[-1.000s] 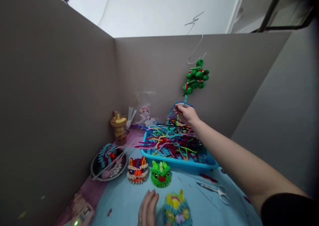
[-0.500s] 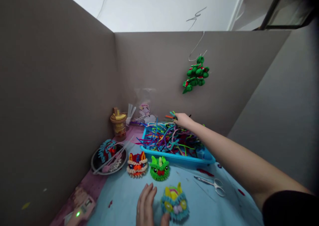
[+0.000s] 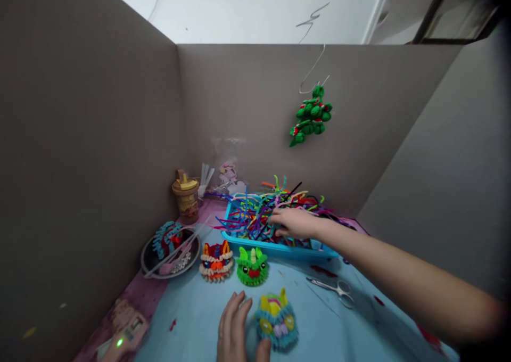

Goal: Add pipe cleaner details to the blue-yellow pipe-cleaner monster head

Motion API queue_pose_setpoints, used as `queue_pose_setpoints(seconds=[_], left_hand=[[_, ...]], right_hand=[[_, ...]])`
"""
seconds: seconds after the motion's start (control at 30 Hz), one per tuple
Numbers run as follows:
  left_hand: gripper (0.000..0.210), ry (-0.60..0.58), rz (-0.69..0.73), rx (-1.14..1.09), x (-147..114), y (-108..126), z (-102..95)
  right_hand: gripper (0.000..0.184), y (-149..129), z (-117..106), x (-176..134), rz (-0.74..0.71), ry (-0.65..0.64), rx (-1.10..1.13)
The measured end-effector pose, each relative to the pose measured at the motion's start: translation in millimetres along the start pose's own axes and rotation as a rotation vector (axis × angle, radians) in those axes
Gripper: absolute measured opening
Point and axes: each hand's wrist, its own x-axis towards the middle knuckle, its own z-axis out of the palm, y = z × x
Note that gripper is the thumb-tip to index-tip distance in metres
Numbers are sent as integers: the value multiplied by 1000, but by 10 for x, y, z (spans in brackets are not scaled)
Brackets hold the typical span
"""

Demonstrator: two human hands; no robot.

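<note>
My left hand (image 3: 235, 327) is open on the near side of the table, fingers stretched and thumb apart. Just right of it sits a blue and yellow pipe-cleaner animal head (image 3: 276, 322), close to the thumb. My right hand (image 3: 295, 222) reaches over the heap of coloured pipe cleaners (image 3: 255, 213) in a blue tray (image 3: 275, 246). Its fingers point left with a gap to the thumb, and I see nothing held in them. A green pipe-cleaner head (image 3: 252, 269) and an orange and cream one (image 3: 216, 263) stand in front of the tray.
Scissors (image 3: 333, 289) lie right of the heads. At left are a metal bowl (image 3: 147, 266) with a blue fuzzy piece, a brown cup (image 3: 186, 197) and a pink device (image 3: 130, 332) with a green light. A green ornament (image 3: 311, 117) hangs on the back panel.
My right hand has come from the tray's back edge towards its front, down among the pipe cleaners. The upright strips it was at now show uncovered. My left hand stays put.
</note>
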Motion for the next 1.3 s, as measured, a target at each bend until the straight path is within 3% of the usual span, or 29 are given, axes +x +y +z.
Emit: queue_pose_setpoints(seconds=[0.07, 0.1, 0.17, 0.27, 0.33, 0.43, 0.5, 0.6, 0.63, 0.67, 0.7, 0.77, 0.8, 0.83, 0.87, 0.97, 1.0, 1.03, 1.13, 1.2, 1.23, 1.3], left_hand=[[36, -11, -11, 13, 4, 25, -12], [36, -12, -15, 20, 9, 37, -21], [35, -4, -20, 30, 21, 53, -40], [35, 11, -24, 24, 42, 56, -61], [35, 8, -23, 14, 50, 50, -67], [35, -9, -33, 11, 51, 49, -68], [35, -15, -49, 10, 48, 58, -70], [34, -15, -69, -12, 50, 84, -79], [33, -12, -77, -19, 52, 94, -83], [33, -10, -86, -24, 56, 103, -87], [33, -6, -97, -27, 61, 113, -90], [32, -3, -118, -31, 70, 132, -98], [32, -6, -123, -36, 75, 140, -102], [32, -11, -125, -44, 80, 148, -106], [32, -16, -127, -53, 85, 156, -109], [32, -10, -135, -71, 101, 177, -121], [32, 3, -140, -74, 109, 184, -128], [31, 17, -145, -76, 119, 193, -138], [29, 50, -187, -110, 164, 223, -194], [28, 27, -259, -173, 211, 254, -251], [29, -10, -316, -232, 238, 276, -278], [33, -119, -456, -406, 291, 339, -320]], right_hand=[[12, 23, 118, 19, 78, 15, 13], [12, 63, 134, 42, 132, 106, 70], [16, 178, 52, 95, 256, 418, 291], [20, 344, -299, 127, 496, 929, 827], [19, 395, -564, 93, 479, 1162, 1147], [19, 370, -789, -4, 332, 1301, 1313], [17, 324, -793, -65, 394, 1208, 1264], [15, 289, -741, -130, 623, 685, 1113], [15, 294, -751, -149, 652, 568, 1070], [15, 306, -781, -167, 644, 553, 1047], [14, 322, -828, -184, 602, 661, 1040], [16, 350, -927, -214, 474, 1043, 1028], [19, 355, -958, -223, 433, 1172, 998], [21, 350, -966, -229, 435, 1197, 952], [21, 334, -951, -232, 471, 1112, 896], [19, 228, -847, -256, 594, 502, 721], [18, 179, -827, -277, 590, 421, 683], [18, 125, -825, -306, 570, 444, 674], [25, -65, -873, -424, 447, 816, 649], [24, -225, -843, -499, 347, 914, 509], [21, -320, -782, -532, 270, 850, 433], [18, -549, -568, -597, 60, 516, 336]])
